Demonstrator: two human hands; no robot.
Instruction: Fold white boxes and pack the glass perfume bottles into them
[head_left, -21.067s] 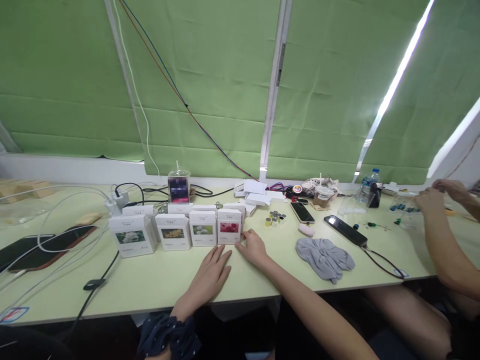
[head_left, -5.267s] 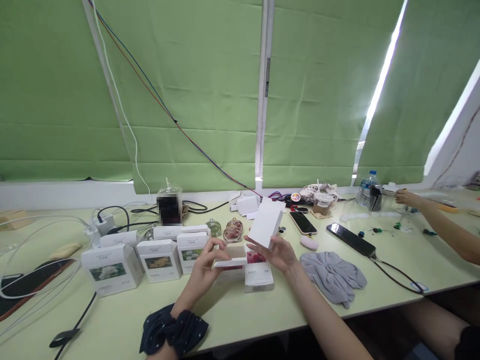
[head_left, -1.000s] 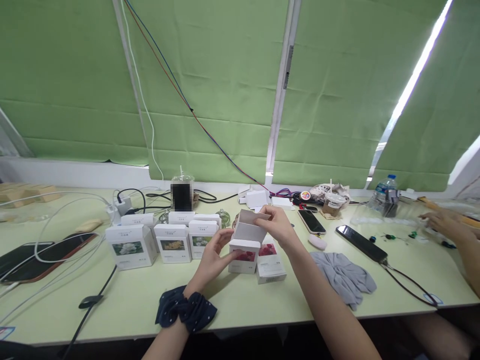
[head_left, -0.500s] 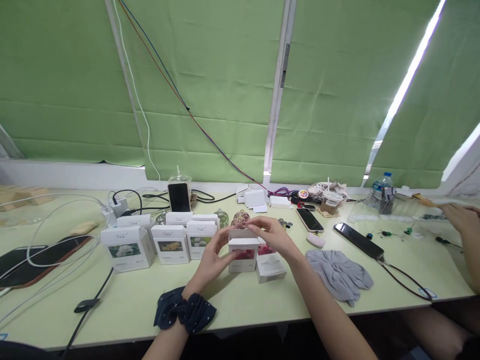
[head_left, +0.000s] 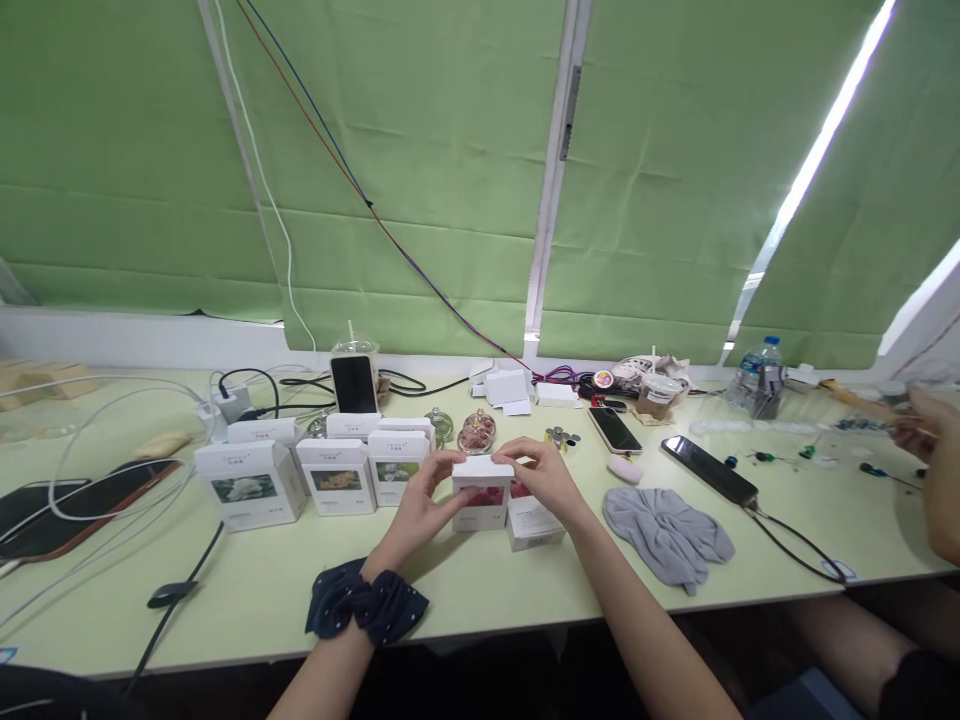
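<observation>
A small white carton (head_left: pixel 481 519) with a red flower picture stands upright on the table, its top flap lying flat across the opening. My left hand (head_left: pixel 421 506) grips it from the left, thumb across the front and fingers at the upper edge. At the top right corner, the bent fingers of my right hand (head_left: pixel 541 478) press on the flap. Right beside it, partly under my right hand, is a second white carton (head_left: pixel 535 524) with a similar picture, leaning back. A lidded glass jar (head_left: pixel 478 432) with pinkish contents sits just behind.
Several white flower cartons (head_left: pixel 336 478) stand to the left, with a green glass jar (head_left: pixel 439 426) behind. To the right lie a grey cloth (head_left: pixel 667 535), a phone (head_left: pixel 615 430) and a black power bank (head_left: pixel 709 472). Another person's hand (head_left: pixel 926 425) works at the far right.
The carton's top flap has gone from raised to folded down flat. Both hands stay at its upper edge. The other person's hand at the far right has shifted.
</observation>
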